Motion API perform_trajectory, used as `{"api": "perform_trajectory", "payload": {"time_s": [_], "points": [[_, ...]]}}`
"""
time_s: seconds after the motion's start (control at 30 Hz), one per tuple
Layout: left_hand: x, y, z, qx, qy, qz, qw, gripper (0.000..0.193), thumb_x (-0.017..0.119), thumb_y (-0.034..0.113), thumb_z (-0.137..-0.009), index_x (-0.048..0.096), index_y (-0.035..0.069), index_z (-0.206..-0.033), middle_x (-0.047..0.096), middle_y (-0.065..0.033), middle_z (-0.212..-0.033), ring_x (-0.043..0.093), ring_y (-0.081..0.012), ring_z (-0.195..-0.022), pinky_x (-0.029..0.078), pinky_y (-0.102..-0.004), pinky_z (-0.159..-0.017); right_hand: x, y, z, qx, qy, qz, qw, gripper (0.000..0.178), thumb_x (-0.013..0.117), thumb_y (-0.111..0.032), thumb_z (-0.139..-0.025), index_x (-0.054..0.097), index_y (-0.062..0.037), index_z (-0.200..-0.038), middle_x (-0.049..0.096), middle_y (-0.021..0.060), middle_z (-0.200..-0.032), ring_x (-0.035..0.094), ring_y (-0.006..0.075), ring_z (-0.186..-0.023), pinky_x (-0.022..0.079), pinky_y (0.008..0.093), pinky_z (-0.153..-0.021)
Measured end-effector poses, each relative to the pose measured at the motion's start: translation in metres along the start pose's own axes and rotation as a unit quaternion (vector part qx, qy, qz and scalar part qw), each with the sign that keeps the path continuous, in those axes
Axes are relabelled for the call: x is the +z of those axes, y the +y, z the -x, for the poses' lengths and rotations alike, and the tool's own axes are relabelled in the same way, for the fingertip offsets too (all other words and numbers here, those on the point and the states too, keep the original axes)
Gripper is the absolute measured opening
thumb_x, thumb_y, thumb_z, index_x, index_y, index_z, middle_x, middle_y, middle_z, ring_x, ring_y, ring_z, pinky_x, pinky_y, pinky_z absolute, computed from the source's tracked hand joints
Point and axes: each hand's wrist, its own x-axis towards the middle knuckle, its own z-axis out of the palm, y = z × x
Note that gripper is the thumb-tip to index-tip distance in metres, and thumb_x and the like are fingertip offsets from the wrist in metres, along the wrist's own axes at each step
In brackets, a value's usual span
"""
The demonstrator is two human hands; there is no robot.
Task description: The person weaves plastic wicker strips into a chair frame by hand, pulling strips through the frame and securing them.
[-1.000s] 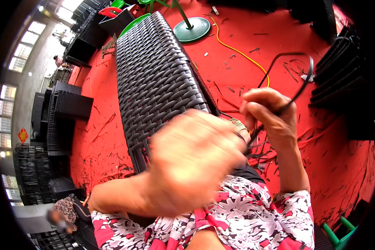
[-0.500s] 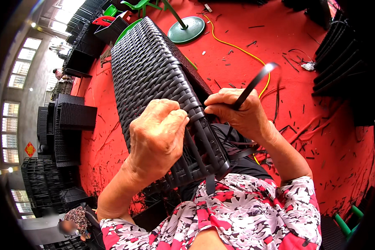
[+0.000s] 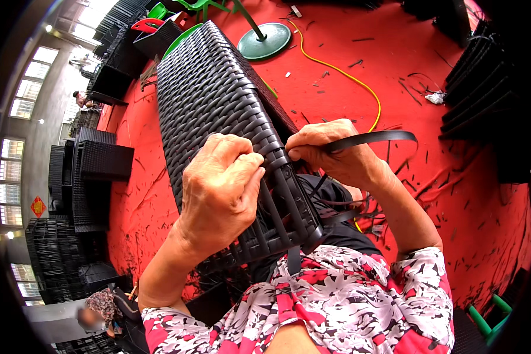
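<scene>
A black woven wicker piece [image 3: 209, 88] stretches away from my lap, its near end an open frame of black bars [image 3: 284, 207]. My left hand [image 3: 218, 184] is closed in a pinch at the last woven row; whatever its fingertips grip is hidden behind them. Across the corner, my right hand [image 3: 339, 150] pinches a flat black plastic strip [image 3: 386, 136], its fingertips against the side edge of the weave. The strip's loose length curves out to the right of that hand.
Strip scraps litter the red floor [image 3: 336, 82], where a yellow cord [image 3: 342, 68] runs. A round green base with a pole [image 3: 264, 41] stands beyond. Black wicker pieces [image 3: 103, 159] are stacked at left, others [image 3: 484, 88] at right. Another person [image 3: 103, 307] sits lower left.
The strip's loose length has swung down from pointing up to curving out rightward. My right hand has shifted slightly left and up; my left hand stays at the same row.
</scene>
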Motion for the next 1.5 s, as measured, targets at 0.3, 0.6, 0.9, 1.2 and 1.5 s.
{"api": "perform_trajectory", "payload": {"time_s": [0.3, 0.6, 0.9, 1.2, 1.5], "points": [[0.011, 0.001, 0.005, 0.009, 0.042, -0.039, 0.998, 0.019, 0.066, -0.013, -0.064, 0.060, -0.003, -0.079, 0.057, -0.0124, -0.079, 0.058, -0.0263, -0.069, 0.047, -0.0327, -0.060, -0.006, 0.001, -0.010, -0.064, -0.043, 0.118, 0.990, 0.010, 0.065, -0.014, -0.082, 0.063, -0.0049, -0.081, 0.062, 0.0101, -0.072, 0.062, 0.0297, -0.066, 0.049, 0.0374, -0.056], [0.021, 0.002, 0.004, 0.003, 0.101, -0.044, 0.994, 0.024, 0.064, -0.014, -0.063, 0.062, -0.004, -0.086, 0.056, -0.0129, -0.079, 0.057, -0.0282, -0.070, 0.048, -0.0338, -0.062, 0.005, -0.008, -0.003, -0.004, 0.032, 0.092, 0.995, 0.011, 0.063, -0.001, -0.077, 0.059, -0.0022, -0.087, 0.061, 0.0123, -0.074, 0.063, 0.0311, -0.067, 0.050, 0.0372, -0.057], [0.024, -0.006, 0.009, -0.011, 0.110, -0.007, 0.994, 0.024, 0.065, -0.009, -0.062, 0.064, -0.003, -0.085, 0.056, -0.0114, -0.079, 0.054, -0.0283, -0.070, 0.045, -0.0370, -0.064, -0.002, -0.004, -0.001, 0.049, -0.006, -0.038, 0.998, 0.022, 0.068, -0.006, -0.077, 0.065, -0.0015, -0.099, 0.064, 0.0094, -0.079, 0.061, 0.0205, -0.064, 0.047, 0.0292, -0.058], [0.021, -0.002, 0.010, -0.059, 0.107, 0.041, 0.992, 0.019, 0.066, -0.009, -0.064, 0.065, -0.004, -0.083, 0.057, -0.0122, -0.078, 0.056, -0.0270, -0.071, 0.047, -0.0354, -0.064, 0.003, -0.002, 0.002, -0.033, 0.024, 0.047, 0.998, 0.021, 0.068, -0.007, -0.078, 0.065, -0.0011, -0.099, 0.065, 0.0118, -0.081, 0.065, 0.0249, -0.070, 0.051, 0.0323, -0.060], [0.012, 0.003, -0.001, -0.082, 0.037, 0.064, 0.994, 0.023, 0.071, -0.004, -0.065, 0.065, -0.003, -0.088, 0.059, -0.0136, -0.085, 0.059, -0.0256, -0.079, 0.048, -0.0322, -0.073, 0.004, 0.004, 0.007, -0.023, 0.082, 0.024, 0.996, 0.016, 0.066, -0.004, -0.080, 0.064, -0.0017, -0.096, 0.065, 0.0126, -0.077, 0.066, 0.0233, -0.067, 0.051, 0.0309, -0.058]]}}
